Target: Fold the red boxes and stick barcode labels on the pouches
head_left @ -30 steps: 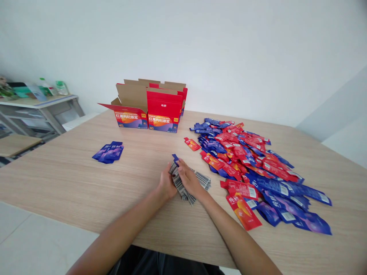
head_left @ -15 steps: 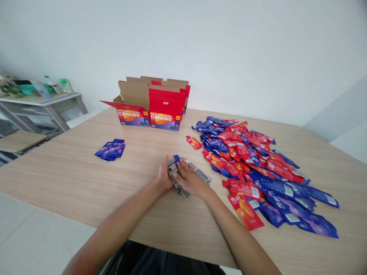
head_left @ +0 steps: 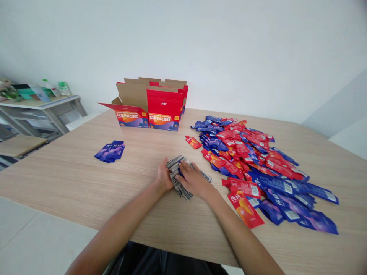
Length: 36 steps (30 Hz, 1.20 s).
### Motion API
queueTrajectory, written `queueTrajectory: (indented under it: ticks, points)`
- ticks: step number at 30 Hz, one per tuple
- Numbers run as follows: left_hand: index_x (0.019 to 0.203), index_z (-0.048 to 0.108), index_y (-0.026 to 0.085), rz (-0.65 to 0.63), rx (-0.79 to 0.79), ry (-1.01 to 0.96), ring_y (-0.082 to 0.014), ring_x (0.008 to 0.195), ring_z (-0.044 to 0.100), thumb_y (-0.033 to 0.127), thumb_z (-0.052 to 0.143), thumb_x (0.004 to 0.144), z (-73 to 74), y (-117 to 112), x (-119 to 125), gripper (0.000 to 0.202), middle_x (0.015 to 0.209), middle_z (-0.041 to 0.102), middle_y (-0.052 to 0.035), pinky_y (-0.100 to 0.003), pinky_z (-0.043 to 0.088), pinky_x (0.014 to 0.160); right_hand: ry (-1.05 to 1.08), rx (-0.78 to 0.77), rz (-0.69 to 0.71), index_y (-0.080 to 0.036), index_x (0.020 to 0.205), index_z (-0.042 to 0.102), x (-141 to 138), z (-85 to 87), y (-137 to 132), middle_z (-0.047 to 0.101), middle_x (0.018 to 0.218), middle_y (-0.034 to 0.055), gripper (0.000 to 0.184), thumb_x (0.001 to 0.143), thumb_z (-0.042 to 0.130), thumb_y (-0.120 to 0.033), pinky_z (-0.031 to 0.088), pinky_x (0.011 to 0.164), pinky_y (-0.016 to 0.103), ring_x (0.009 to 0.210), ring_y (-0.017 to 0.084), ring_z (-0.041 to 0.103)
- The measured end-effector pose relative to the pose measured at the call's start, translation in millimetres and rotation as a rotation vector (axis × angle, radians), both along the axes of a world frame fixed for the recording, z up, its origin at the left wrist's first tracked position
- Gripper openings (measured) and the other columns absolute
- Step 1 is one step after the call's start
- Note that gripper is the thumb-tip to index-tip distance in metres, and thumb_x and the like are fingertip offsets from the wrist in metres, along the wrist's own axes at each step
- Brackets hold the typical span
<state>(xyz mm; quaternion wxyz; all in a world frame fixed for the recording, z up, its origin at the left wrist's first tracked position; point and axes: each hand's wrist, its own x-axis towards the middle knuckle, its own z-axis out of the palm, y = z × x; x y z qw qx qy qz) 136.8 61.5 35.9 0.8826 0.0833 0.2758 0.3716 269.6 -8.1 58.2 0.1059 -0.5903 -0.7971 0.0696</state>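
Head view: the left hand (head_left: 164,177) and right hand (head_left: 195,181) clasp a striped bundle (head_left: 174,165) between them, near centre (work seemingly partway), with blue sachets (head_left: 111,152) grouped at left and a mixed pile (head_left: 240,148) apparently remaining at right.

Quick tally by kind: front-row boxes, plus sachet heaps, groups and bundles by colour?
Front-row boxes: 2
Red-and-blue sachet heap: 1
Blue sachet group: 1
Grey-striped bundle at the left hand and right hand: 1
Total: 5
Boxes behind are partly hidden, so left out.
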Motion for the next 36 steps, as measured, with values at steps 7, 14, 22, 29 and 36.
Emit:
queueTrajectory:
  ticks: [7,14,22,29,36]
  points:
    - [0.099,0.072,0.003,-0.004,0.000,-0.004,-0.0330,0.086,0.075,0.056,0.035,0.100,-1.2,-0.1,-3.1,0.065,0.085,0.076,-0.0197,-0.047,0.057,0.089,0.064,-0.167,0.189,-0.014,0.149,0.047,16.1,-2.6,-0.8,0.043,0.156,0.0171,0.052,0.104,0.039,-0.038,0.022,0.122,0.047,0.148,0.025,0.035]
    - [0.109,0.071,0.005,-0.074,0.013,-0.039,-0.0314,0.084,0.074,0.058,0.032,0.101,4.2,5.1,-3.3,0.066,0.090,0.076,-0.0186,-0.047,0.057,0.084,-0.017,0.058,-0.049,-0.025,0.154,0.041,20.2,-27.6,21.2,0.032,0.163,0.0126,0.050,0.104,0.038,-0.028,0.015,0.121,0.057,0.151,0.028,0.026]
    - [0.117,0.069,0.008,-0.165,0.104,-0.002,-0.0314,0.088,0.074,0.069,0.035,0.096,9.6,-0.7,-3.4,0.072,0.095,0.077,-0.0170,-0.048,0.056,0.090,0.029,0.216,-0.415,-0.008,0.156,0.031,18.7,-31.9,29.6,0.059,0.135,0.0263,0.065,0.105,0.035,-0.047,0.033,0.108,0.052,0.125,0.034,0.054]
    - [0.111,0.071,0.011,-0.199,0.095,0.040,-0.0317,0.091,0.073,0.069,0.041,0.094,10.2,-14.1,-2.7,0.067,0.092,0.076,-0.0149,-0.046,0.055,0.091,0.194,0.395,-0.441,-0.008,0.151,0.037,30.7,-28.2,29.8,0.065,0.121,0.0213,0.063,0.103,0.039,-0.047,0.037,0.103,0.051,0.116,0.035,0.055]
    - [0.099,0.071,0.011,-0.065,0.014,0.056,-0.0293,0.084,0.073,0.068,0.028,0.097,5.8,-14.1,2.9,0.072,0.081,0.074,-0.0138,-0.042,0.058,0.080,0.306,0.287,-0.221,-0.016,0.129,0.063,-4.5,-21.5,17.4,0.065,0.130,0.0152,0.041,0.105,0.035,-0.033,0.044,0.105,0.040,0.121,0.026,0.059]
